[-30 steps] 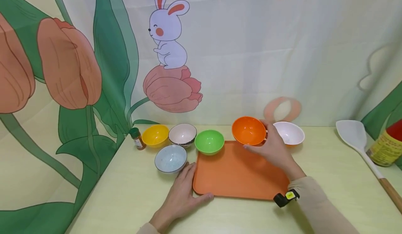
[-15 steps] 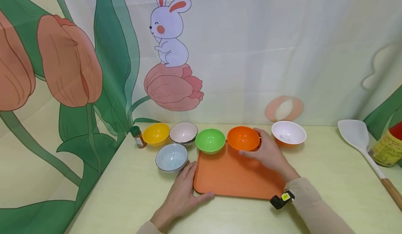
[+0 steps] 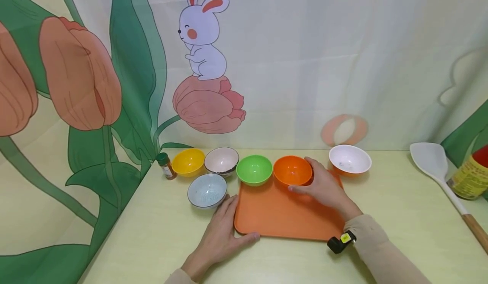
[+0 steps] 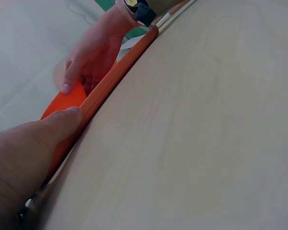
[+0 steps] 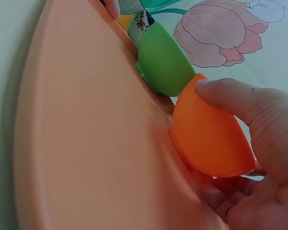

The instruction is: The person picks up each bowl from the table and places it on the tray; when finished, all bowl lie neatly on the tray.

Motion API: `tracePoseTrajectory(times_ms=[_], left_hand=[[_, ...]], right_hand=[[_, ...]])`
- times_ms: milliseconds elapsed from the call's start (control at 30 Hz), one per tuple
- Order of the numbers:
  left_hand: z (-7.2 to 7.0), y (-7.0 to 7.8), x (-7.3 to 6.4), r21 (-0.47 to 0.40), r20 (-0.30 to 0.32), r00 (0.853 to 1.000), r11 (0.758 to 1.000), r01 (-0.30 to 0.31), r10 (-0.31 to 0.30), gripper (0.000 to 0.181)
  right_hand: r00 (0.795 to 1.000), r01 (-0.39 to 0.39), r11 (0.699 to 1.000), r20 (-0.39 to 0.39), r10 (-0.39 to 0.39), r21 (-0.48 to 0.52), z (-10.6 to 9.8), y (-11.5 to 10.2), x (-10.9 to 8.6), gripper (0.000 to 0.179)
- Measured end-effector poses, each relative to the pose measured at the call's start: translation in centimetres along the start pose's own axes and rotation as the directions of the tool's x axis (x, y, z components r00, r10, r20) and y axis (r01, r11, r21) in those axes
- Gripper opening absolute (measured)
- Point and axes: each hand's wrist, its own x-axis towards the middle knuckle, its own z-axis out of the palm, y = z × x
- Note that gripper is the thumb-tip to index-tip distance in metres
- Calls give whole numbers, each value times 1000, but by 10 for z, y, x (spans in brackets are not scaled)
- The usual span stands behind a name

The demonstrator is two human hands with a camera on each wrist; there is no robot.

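My right hand (image 3: 324, 186) grips the right side of an orange bowl (image 3: 291, 170), thumb at its front rim and the other fingers around its far side. The orange bowl stands at the back of an orange tray (image 3: 282, 218), side by side with a green bowl (image 3: 254, 169). In the right wrist view, the thumb lies against the orange bowl's wall (image 5: 206, 132). My left hand (image 3: 221, 235) rests at the tray's front left corner, its fingers straight along the side and its thumb on the front edge. A pale blue bowl (image 3: 207, 190) sits just beyond those fingertips.
Left of the tray stand a yellow bowl (image 3: 188, 162), a pinkish-white bowl (image 3: 222, 161) and a green-capped spice jar (image 3: 166, 166). A white bowl with an orange outside (image 3: 350, 159) is at the back right. Farther right are a white spatula (image 3: 434, 161) and a yellow-labelled container (image 3: 469, 178).
My right hand has brought the orange bowl down and left onto the back of the tray, against the green bowl. The left hand has stayed at the tray corner.
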Motion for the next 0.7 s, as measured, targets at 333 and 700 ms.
tracePoseTrajectory(times_ms=[333,700], left_hand=[[3,-2,0,-10,11,1000,1000,6,-5,122],[1,-1,0,-10,-5,1000,1000,-5,5,122]], right_hand=[[1000,0,999,5,0,42,-8,-2,-4,132],[992,104,979,-86,-90,176,-53,-23,-14,127]])
